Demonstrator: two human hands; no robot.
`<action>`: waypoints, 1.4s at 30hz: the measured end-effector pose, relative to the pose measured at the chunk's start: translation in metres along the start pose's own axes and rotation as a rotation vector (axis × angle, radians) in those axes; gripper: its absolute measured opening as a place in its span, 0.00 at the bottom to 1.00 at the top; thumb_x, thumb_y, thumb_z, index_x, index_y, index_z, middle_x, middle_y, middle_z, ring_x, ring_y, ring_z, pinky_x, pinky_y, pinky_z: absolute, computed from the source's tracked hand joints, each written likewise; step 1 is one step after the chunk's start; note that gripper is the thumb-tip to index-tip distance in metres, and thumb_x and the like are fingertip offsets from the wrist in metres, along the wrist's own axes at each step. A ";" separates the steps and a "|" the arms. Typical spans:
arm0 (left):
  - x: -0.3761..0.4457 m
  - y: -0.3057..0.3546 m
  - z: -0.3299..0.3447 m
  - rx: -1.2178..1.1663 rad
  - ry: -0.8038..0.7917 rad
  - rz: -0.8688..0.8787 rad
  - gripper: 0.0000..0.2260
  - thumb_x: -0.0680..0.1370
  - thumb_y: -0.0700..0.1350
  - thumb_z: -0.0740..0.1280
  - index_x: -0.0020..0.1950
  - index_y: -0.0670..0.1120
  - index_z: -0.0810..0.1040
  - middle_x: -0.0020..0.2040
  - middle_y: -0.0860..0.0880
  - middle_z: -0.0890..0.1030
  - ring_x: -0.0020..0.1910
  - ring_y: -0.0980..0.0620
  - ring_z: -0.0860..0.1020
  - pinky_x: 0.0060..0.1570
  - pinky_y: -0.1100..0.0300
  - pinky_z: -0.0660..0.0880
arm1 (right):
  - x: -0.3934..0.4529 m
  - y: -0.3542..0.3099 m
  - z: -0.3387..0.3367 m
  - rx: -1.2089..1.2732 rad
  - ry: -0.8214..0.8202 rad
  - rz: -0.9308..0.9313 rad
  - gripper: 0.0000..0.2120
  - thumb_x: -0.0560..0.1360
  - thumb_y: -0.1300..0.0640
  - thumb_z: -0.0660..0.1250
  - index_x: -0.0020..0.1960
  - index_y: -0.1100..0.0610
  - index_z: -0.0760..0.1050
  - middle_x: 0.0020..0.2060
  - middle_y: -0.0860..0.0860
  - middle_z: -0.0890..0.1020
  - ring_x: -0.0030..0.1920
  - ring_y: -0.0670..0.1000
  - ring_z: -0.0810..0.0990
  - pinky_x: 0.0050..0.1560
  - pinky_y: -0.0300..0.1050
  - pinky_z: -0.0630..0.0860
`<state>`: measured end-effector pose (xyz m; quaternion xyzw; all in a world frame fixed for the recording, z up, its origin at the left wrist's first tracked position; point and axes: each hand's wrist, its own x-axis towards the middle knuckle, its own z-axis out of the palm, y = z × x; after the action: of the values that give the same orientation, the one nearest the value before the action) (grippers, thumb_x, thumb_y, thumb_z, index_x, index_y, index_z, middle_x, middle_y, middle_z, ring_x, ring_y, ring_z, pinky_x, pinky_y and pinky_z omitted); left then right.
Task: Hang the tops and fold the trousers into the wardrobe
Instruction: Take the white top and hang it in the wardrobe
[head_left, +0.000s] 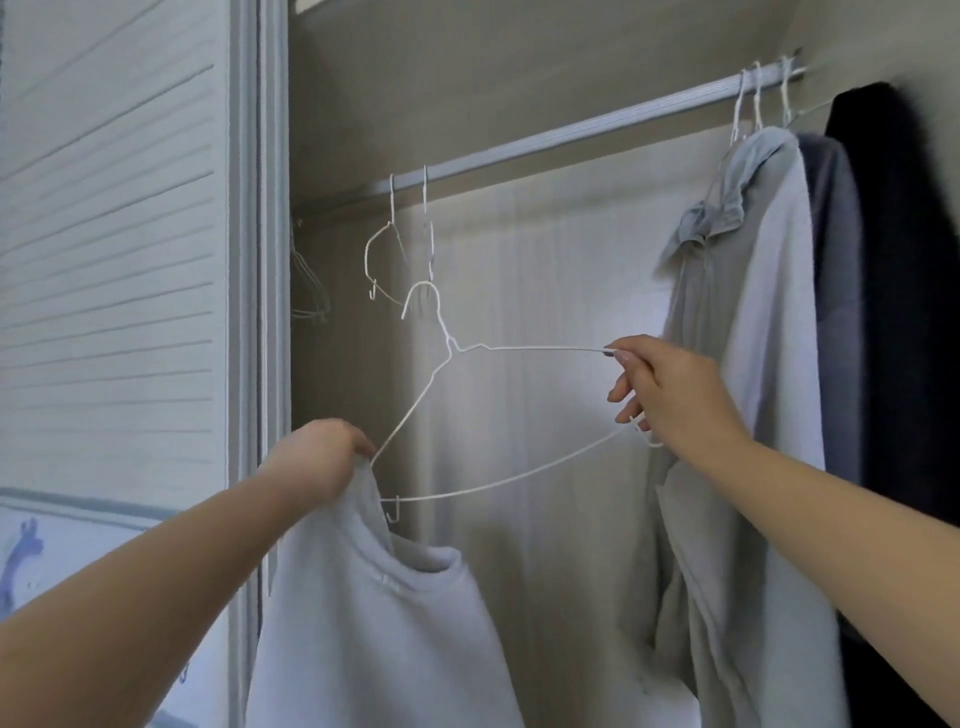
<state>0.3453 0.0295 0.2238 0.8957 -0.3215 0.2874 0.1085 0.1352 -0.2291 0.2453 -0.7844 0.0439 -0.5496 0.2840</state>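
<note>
A white wire hanger is held up inside the wardrobe, tilted, below the rail. My right hand pinches its right end. My left hand grips the neckline of a light grey top together with the hanger's left end, which sits inside the collar. The top hangs down from that hand; its right shoulder is off the hanger.
Two empty white wire hangers hang on the rail at left. At right hang a light grey top, a darker grey garment and a black one. A slatted wardrobe door stands at left.
</note>
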 end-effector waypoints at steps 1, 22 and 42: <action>-0.006 -0.004 0.006 0.046 -0.047 -0.039 0.23 0.77 0.34 0.55 0.64 0.54 0.77 0.67 0.52 0.74 0.66 0.50 0.72 0.65 0.57 0.70 | -0.010 -0.001 -0.002 0.026 0.002 0.009 0.10 0.81 0.57 0.58 0.49 0.46 0.76 0.31 0.50 0.80 0.25 0.45 0.78 0.25 0.38 0.73; -0.077 -0.001 0.011 -0.644 -0.314 -0.154 0.13 0.79 0.38 0.60 0.57 0.46 0.82 0.55 0.46 0.81 0.52 0.48 0.78 0.52 0.57 0.74 | -0.074 -0.013 -0.019 0.112 -0.118 -0.061 0.14 0.80 0.59 0.60 0.46 0.40 0.76 0.29 0.49 0.81 0.24 0.46 0.77 0.31 0.45 0.76; -0.077 0.023 0.014 -0.829 -0.008 -0.249 0.18 0.78 0.58 0.62 0.39 0.48 0.81 0.38 0.44 0.74 0.38 0.48 0.72 0.37 0.60 0.66 | -0.125 0.027 0.030 0.584 -0.483 0.402 0.51 0.51 0.43 0.82 0.69 0.43 0.62 0.54 0.50 0.82 0.50 0.47 0.83 0.36 0.37 0.75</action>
<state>0.2882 0.0466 0.1677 0.8096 -0.2994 0.1153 0.4916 0.1193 -0.1923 0.1206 -0.7531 -0.0293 -0.2735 0.5976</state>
